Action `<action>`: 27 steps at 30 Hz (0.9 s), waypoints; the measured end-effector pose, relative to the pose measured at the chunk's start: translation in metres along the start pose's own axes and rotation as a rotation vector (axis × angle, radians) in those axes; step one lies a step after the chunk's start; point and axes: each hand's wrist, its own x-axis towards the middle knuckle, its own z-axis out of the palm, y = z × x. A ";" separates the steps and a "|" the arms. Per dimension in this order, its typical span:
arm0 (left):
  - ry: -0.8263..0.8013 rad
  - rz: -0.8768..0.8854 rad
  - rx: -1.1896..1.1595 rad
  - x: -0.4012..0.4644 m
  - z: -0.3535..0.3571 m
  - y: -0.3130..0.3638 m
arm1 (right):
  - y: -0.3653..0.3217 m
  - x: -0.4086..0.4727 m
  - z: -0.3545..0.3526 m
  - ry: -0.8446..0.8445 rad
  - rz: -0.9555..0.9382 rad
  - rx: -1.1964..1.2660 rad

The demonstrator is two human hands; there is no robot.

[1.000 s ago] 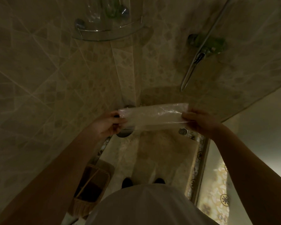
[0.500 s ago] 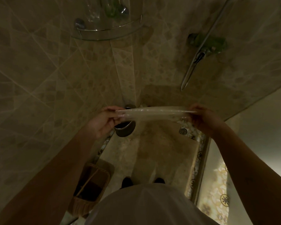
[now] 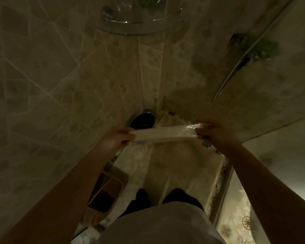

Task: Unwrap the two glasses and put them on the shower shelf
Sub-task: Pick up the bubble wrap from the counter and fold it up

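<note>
Wrap (image 3: pixel 165 134) flatter than before, lengthwise left-right

Glass corner shower shelf (image 3: pixel 139 30) carries blurred clear items; tiled floor (image 3: pixel 165 164) bears a wicker basket (image 3: pixel 104 196) and metal bowl (image 3: pixel 142 120).

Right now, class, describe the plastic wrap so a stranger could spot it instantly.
Start at the tiled shower corner and drop below the glass shelf. The plastic wrap is stretched between the left hand and right hand: the only pale, shiny strip.
</note>
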 end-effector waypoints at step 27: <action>0.422 -0.403 -0.494 0.335 -0.009 -0.130 | 0.158 0.396 0.114 0.068 0.317 -0.191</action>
